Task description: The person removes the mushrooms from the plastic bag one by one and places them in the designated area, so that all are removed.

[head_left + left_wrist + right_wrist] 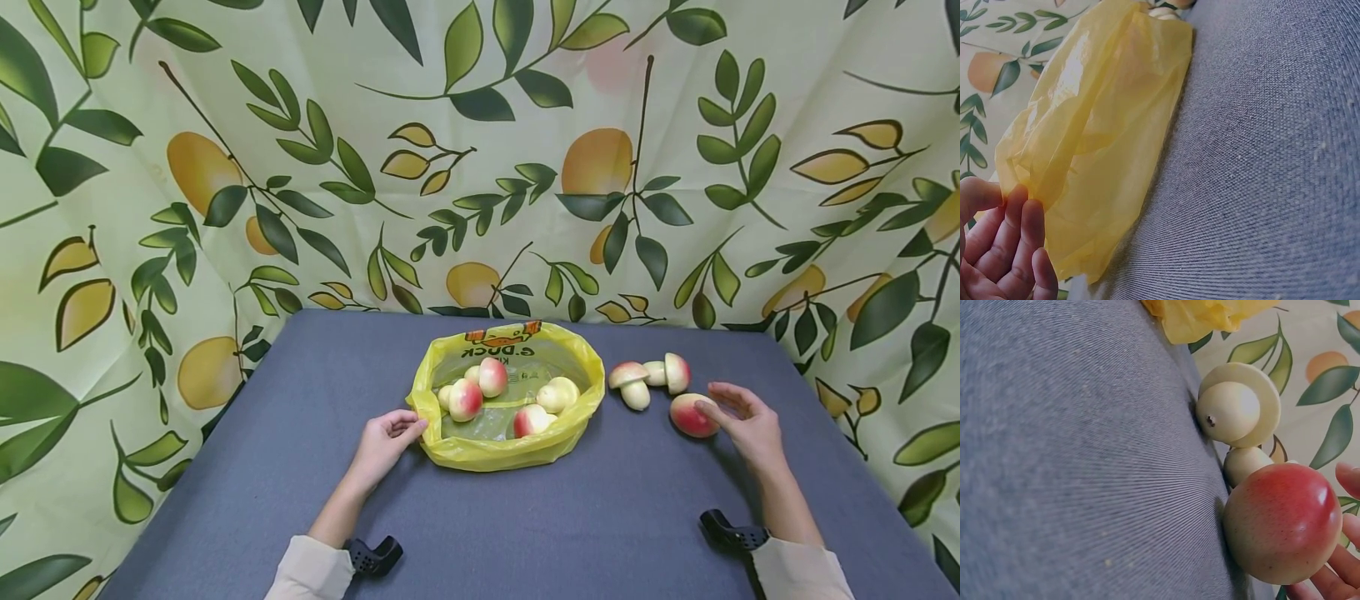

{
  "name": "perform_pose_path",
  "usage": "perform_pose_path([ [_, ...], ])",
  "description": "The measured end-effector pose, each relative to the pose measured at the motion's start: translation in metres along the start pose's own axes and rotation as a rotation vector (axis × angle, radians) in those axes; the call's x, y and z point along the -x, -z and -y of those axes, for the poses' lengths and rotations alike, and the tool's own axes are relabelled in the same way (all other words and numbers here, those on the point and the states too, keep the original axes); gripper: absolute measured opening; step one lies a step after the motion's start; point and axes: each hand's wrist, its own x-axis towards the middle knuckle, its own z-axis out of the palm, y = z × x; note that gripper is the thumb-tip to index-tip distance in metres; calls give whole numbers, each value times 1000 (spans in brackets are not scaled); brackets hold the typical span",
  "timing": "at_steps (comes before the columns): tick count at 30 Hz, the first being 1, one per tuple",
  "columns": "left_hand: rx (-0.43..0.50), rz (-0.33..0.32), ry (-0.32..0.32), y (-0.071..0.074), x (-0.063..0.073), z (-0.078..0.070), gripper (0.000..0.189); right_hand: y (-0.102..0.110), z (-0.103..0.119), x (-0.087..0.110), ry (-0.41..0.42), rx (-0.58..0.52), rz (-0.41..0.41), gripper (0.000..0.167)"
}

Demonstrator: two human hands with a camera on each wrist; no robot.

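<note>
A yellow plastic bag (495, 454) stands with its mouth spread wide, holding several red-and-cream toy mushrooms (465, 400). My left hand (386, 442) pinches the left end of its rim between thumb and fingertips; the left wrist view shows the thin film (1104, 144) rising from those fingers. To the right of the bag, my right hand (753, 425) is beside a rounded red-and-cream mushroom (693, 415), thumb over its right side and the other fingers loosely bent. The right wrist view shows this mushroom's red cap (1285, 522); its stem is hidden.
Two more toy mushrooms, one upside down (632, 383) and one on its side (671, 372), lie close together between the bag and the right hand. Everything stands on a blue-grey cloth-covered table (525, 533). A leaf-patterned curtain (480, 208) surrounds its back and sides.
</note>
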Motion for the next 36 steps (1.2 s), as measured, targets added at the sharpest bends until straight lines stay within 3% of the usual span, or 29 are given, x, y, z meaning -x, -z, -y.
perform_pose_path([
  [5,-2,-2,3,-1,0,0,17,-1,-4,0,-22,32,8,39],
  [14,-8,-3,-6,1,-1,-1,18,-4,-3,2,-115,169,69,64],
  [36,7,2,8,0,-1,0,17,-3,-7,6,-148,246,157,72],
])
